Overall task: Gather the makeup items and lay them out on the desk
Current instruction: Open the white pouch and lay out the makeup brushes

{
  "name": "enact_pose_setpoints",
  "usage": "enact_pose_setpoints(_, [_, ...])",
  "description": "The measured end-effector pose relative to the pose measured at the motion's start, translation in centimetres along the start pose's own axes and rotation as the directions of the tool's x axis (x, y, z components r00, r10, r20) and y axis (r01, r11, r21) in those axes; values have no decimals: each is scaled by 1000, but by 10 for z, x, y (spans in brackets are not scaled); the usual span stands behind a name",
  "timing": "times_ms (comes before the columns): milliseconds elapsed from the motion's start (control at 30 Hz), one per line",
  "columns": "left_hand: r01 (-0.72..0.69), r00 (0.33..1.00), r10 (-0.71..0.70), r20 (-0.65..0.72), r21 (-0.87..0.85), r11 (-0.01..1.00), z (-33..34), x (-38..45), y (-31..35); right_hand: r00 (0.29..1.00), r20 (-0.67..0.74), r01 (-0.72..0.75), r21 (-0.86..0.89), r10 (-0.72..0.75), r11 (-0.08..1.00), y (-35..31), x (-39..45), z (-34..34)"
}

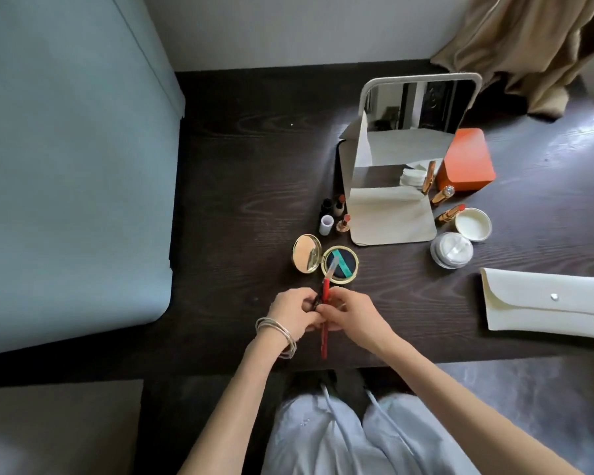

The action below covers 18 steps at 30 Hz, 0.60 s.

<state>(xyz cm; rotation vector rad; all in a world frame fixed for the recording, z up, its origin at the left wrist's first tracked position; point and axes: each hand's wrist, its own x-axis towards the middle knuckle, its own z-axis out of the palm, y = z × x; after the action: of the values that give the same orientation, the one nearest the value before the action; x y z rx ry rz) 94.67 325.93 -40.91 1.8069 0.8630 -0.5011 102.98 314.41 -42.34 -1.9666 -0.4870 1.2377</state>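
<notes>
**Both hands on the red tool at the desk's near edge**

Head view: the left hand (294, 315) and right hand (348, 311) meet just short of the near edge of the desk (240, 173), both with fingers curled round a slim red tool (324, 332). What kind of tool it is, brush or pen, I cannot tell. Its long axis runs almost straight away from the person: the red shaft points back toward the lap, and a clear, pale tip (333, 269) reaches forward over the open gold compact (340, 265). The left hand also pinches something small and dark beside the shaft, perhaps a cap; it is too hidden to be sure.

Neither hand is nearer; the tool lies between them. Bare desk lies just left of the hands, so setting the tool down there looks unobstructed, whereas straight ahead the compact and its mirror lid (306, 252) block the way.

Further off stand small bottles and lipsticks (335, 214), a standing mirror (417, 104), an orange box (467, 161), gold lipsticks (450, 212), a cream jar (451, 250) with its lid (474, 223), and a white pouch (546, 303) at right.
</notes>
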Motion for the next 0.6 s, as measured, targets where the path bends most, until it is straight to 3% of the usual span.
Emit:
enact_pose_setpoints(67, [-27,999,27,46,-7,1000,24,11,15,997,-70,-42,-63,38,997,19,-8,-25])
enact_pose_setpoints(167, [13,1000,-13,2,-36,999,56,34,33,975,-210,-130,-282,71,950,47,-10,-64])
enact_pose_setpoints(267, [81,997,-79,19,-122,989,84,46,51,955,-277,-249,-559,104,791,67,-10,-98])
enact_pose_setpoints(367, [110,994,-104,46,-177,978,103,54,64,963,-265,-236,-721,55,651,81,-8,-119])
enact_pose_setpoints(533, [159,987,-151,49,-294,942,111,51,78,974,-225,-160,-778,-32,608,89,-7,-127])
enact_pose_setpoints(600, [160,987,-137,88,-352,922,111,48,81,965,-241,-102,-711,-104,696,90,-8,-128])
